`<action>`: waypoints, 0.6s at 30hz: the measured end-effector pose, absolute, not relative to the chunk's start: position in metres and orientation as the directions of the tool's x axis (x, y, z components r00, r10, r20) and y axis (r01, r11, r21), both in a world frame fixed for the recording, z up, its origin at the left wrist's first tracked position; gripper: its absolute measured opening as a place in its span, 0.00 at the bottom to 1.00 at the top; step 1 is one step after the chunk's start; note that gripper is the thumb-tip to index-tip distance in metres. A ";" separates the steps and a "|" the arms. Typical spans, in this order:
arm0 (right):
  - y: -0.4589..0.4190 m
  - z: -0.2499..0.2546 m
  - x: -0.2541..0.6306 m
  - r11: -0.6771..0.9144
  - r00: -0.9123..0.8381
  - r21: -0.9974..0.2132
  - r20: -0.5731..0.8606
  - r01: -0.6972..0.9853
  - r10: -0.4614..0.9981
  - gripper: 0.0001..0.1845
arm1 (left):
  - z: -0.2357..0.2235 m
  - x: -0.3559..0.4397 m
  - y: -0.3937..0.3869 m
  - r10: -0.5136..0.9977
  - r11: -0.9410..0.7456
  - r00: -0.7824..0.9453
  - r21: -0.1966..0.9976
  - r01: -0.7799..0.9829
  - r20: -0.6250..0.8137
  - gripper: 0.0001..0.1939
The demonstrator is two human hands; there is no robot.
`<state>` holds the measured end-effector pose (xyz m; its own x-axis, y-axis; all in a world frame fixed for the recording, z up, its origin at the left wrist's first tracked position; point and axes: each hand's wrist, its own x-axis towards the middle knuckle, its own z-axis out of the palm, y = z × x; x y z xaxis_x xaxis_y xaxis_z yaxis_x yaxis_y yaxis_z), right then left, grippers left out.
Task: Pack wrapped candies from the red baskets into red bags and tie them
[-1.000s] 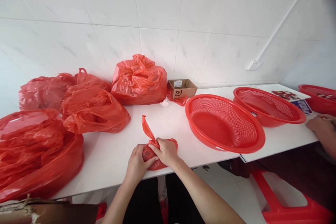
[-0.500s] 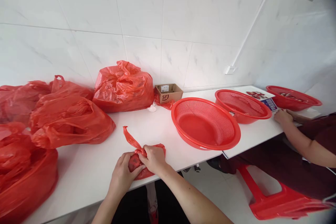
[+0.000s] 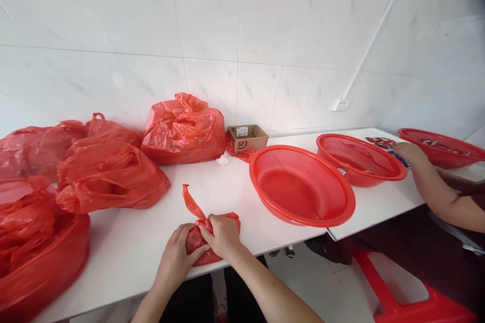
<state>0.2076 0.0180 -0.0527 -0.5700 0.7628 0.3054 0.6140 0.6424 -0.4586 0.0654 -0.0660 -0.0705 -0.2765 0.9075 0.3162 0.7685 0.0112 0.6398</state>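
White tiles (image 3: 212, 20) are covering the wall behind the white tabletop (image 3: 136, 242). A small red bag (image 3: 208, 258) is lying at the near edge. The left hand (image 3: 174, 257) is holding its side, and the right hand's fingers are pinching near its twisted top (image 3: 193, 205). Behind, a brown box (image 3: 259, 143) is showing "SF", and its white label (image 3: 241, 131) is too tiny to read. Red baskets (image 3: 286, 189) are sitting to the right.
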 end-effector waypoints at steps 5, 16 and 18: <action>0.018 -0.051 0.209 0.644 -0.581 -0.471 0.294 0.602 0.759 0.16 | -0.071 0.066 -0.066 0.917 0.009 -0.263 0.641 0.768 0.301 0.22; 0.019 -0.050 0.212 0.658 -0.620 -0.466 0.260 0.591 0.741 0.12 | -0.065 0.070 -0.067 0.913 0.038 -0.284 0.630 0.776 0.295 0.20; 0.019 -0.051 0.212 0.659 -0.620 -0.465 0.260 0.592 0.740 0.13 | -0.064 0.071 -0.068 0.908 0.035 -0.289 0.631 0.775 0.305 0.20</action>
<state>0.2115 0.0190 -0.0510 -0.6201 0.7403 0.2598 0.5916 0.6587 -0.4649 0.0714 -0.0676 -0.0636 -0.2891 0.9075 0.3046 0.7753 0.0353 0.6307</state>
